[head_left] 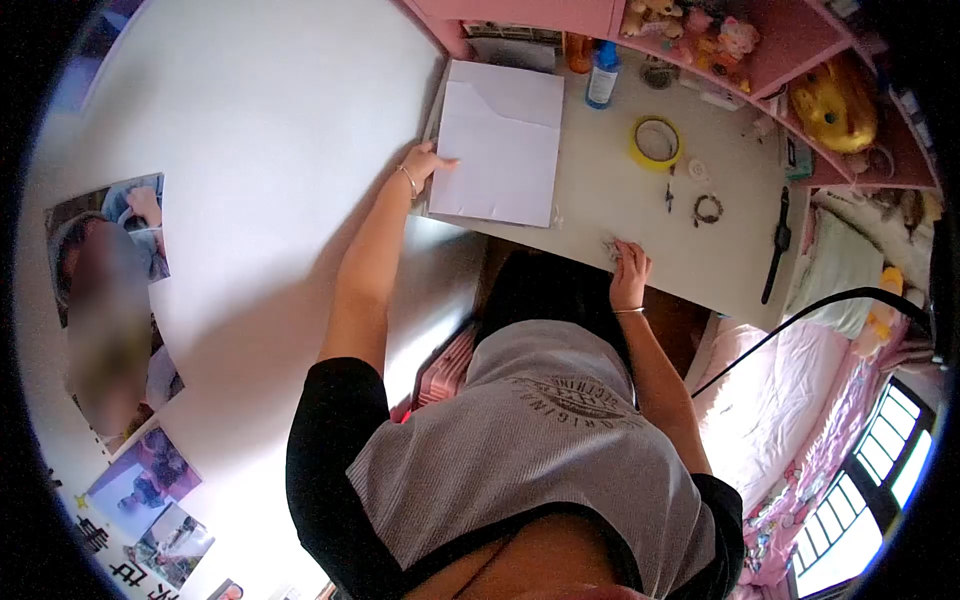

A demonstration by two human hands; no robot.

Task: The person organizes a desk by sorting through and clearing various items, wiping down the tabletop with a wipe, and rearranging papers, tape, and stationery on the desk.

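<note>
A stack of white paper (500, 150) lies at the left of the desk, its top sheet showing a crease or torn edge near the far end. My left hand (428, 165) grips the stack's left edge, thumb over the top and the fingers partly hidden at the side. At the desk's front edge, my right hand (630, 268) is closed on a small crumpled whitish wad (611, 246), whose kind is hard to make out. To the right of the paper are a roll of yellow tape (656, 142) and a blue bottle (602, 76).
A beaded bracelet (707, 209) and a black watch (777, 245) lie on the desk (600, 190). Pink shelves (790, 45) with plush toys rise behind it. A white wall (270, 110) borders the left side; a bed (770, 390) stands at right.
</note>
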